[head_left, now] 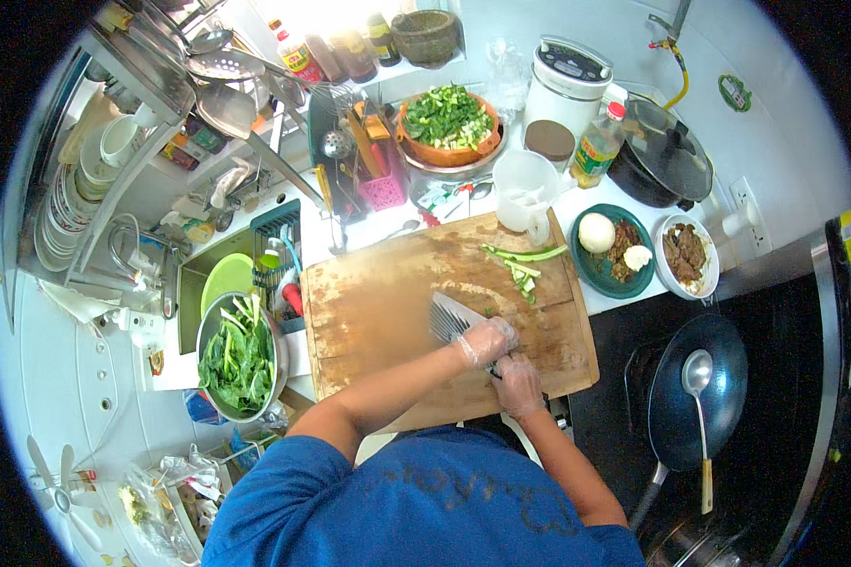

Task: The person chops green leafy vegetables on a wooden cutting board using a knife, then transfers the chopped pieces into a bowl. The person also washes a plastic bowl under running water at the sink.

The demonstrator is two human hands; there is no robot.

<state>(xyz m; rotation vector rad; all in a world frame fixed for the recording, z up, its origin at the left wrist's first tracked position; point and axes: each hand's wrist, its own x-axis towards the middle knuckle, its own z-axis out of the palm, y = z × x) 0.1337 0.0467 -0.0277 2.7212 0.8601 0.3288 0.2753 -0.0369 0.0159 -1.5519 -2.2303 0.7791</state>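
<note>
A wide kitchen knife with a patterned steel blade [448, 317] is over the wooden cutting board [369, 283], its blade pointing to the upper left. My right hand [519, 386], in a clear plastic glove, is closed around its dark handle. My left hand [489, 340], gloved too, lies over the blade near the handle, close against the right hand; its fingers are partly hidden. Cut green stalks [525, 273] lie on the board's upper right part. A metal bowl of leafy greens [237, 358] is left of the board. Chopped greens [448, 117] fill an orange clay bowl beyond it.
A plastic measuring jug [521, 188] stands on the board's far edge. Right of it are a green plate [613, 276], a white bowl of brown food [685, 255] and a lidded black pot [659, 152]. A wok [734, 397] with a ladle is at right; the sink [191, 294] is at left.
</note>
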